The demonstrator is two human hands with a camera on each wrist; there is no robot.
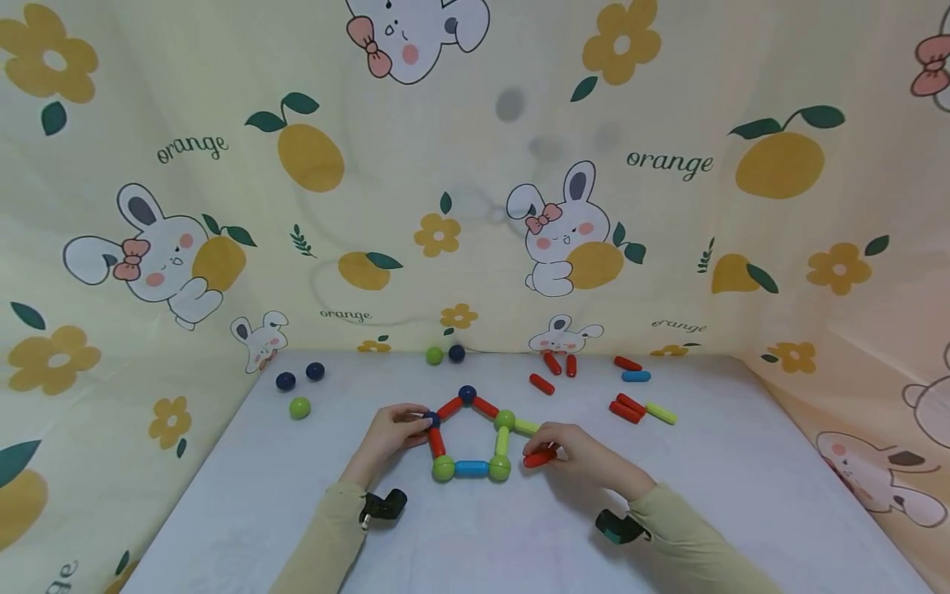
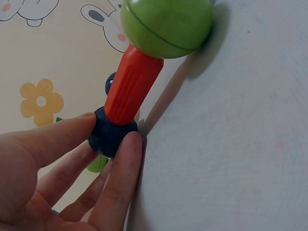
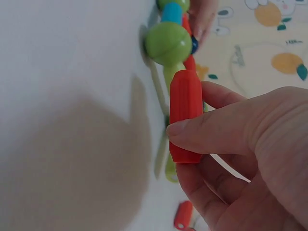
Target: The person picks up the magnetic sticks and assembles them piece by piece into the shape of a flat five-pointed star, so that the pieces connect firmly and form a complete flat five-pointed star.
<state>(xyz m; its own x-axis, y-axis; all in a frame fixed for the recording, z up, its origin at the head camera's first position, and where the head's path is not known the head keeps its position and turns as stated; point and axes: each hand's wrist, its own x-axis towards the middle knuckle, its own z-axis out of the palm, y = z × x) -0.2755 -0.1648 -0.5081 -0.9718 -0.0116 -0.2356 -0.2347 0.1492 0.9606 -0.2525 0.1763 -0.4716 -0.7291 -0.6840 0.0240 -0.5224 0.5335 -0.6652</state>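
Observation:
A five-sided ring of rods and balls lies on the table. My left hand (image 1: 393,431) pinches its dark blue ball (image 2: 107,134) at the left corner, between thumb and fingers. From that ball a red rod (image 2: 134,86) runs to a green ball (image 2: 168,24). A blue rod (image 1: 472,469) links two green balls along the near side. Just right of the ring, my right hand (image 1: 575,454) holds a loose red rod (image 3: 186,115) between thumb and fingers. A light green rod (image 1: 526,427) sticks out from the ring's upper right green ball (image 1: 505,421) toward this hand.
Dark blue balls (image 1: 315,371) and a green ball (image 1: 300,407) lie at the left. Another green ball (image 1: 434,355) and dark blue ball (image 1: 456,354) sit at the back. Several loose rods (image 1: 627,410) are scattered at the back right. A printed cloth (image 1: 475,206) hangs behind the table.

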